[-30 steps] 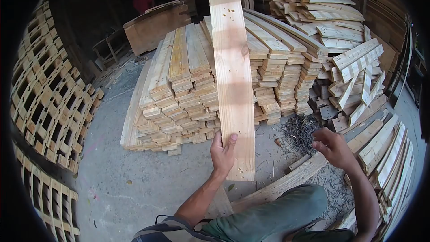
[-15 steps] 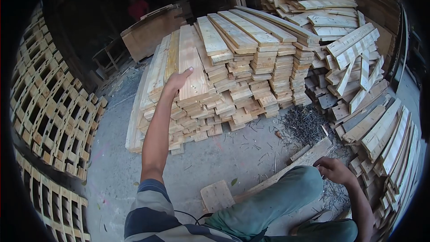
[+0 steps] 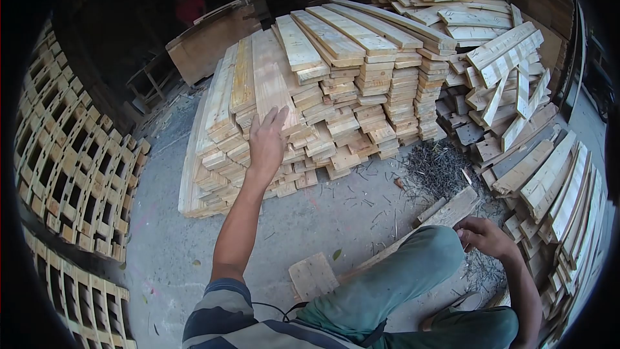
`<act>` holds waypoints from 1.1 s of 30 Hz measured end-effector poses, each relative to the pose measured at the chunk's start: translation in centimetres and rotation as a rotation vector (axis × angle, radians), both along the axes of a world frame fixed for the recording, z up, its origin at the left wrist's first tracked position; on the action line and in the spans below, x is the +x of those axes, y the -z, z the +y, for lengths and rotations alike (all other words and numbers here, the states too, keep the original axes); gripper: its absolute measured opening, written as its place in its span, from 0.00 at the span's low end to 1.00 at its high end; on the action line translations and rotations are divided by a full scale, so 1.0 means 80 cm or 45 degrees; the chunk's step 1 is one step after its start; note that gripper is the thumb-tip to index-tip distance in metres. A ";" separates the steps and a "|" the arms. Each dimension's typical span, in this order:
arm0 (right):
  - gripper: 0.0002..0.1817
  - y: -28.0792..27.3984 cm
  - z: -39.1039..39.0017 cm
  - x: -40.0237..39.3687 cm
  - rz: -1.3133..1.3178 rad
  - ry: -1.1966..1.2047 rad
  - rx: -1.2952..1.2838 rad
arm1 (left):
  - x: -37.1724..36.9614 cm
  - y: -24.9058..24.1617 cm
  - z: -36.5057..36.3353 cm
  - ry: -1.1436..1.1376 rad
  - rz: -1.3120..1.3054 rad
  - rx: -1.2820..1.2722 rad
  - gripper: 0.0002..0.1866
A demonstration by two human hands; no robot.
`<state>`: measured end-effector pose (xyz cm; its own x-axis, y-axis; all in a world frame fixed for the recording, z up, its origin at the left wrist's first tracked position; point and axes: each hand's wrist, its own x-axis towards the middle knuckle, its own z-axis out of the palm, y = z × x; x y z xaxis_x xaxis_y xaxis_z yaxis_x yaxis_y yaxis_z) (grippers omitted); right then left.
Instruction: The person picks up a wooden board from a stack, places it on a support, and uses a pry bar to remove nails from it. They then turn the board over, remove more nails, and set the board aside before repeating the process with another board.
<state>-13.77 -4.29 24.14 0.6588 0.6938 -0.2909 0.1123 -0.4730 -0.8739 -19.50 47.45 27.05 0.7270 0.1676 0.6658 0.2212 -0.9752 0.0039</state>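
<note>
My left hand [image 3: 267, 142] reaches forward over the near end of a pale plank [image 3: 268, 81] on the stack of boards [image 3: 374, 94]. Its fingers are apart and nothing shows in its grasp; whether the fingertips touch the wood is hard to tell. Beside my raised knee [image 3: 429, 252], my right hand [image 3: 481, 236] has its fingers curled in, and what they may hold is too small to make out. A long board [image 3: 452, 210] lies on the floor close to that hand.
Pallets [image 3: 77, 161] stand at the left. A heap of nails [image 3: 436, 168] lies on the floor, with loose boards [image 3: 549, 174] piled at the right. A short wooden piece [image 3: 312, 276] is near my leg. A person in red [image 3: 190, 8] is at the back.
My left hand has let go of the plank's near end, turned with its fingers spread, and moved slightly right and down. My right hand has barely moved.
</note>
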 end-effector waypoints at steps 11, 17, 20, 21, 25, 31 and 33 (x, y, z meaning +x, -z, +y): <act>0.15 0.009 -0.011 0.002 0.084 0.061 -0.179 | 0.158 0.001 0.155 0.179 -0.015 0.146 0.31; 0.15 0.017 -0.007 0.009 0.076 0.054 -0.213 | 0.208 -0.009 0.173 0.068 0.092 0.089 0.33; 0.15 0.023 -0.003 0.015 0.086 0.077 -0.266 | 0.218 -0.018 0.182 0.016 0.157 0.042 0.35; 0.15 0.027 -0.001 0.016 0.084 0.069 -0.269 | 0.225 -0.016 0.190 0.019 0.145 0.018 0.34; 0.17 0.051 -0.006 0.027 0.007 -0.018 -0.276 | 0.227 -0.016 0.185 -0.047 0.127 -0.057 0.35; 0.18 0.032 -0.012 0.022 0.013 0.046 -0.273 | 0.209 -0.008 0.169 -0.066 -0.131 0.035 0.34; 0.18 0.037 -0.020 0.021 0.045 0.084 -0.267 | 0.214 -0.007 0.196 -0.068 0.072 0.090 0.36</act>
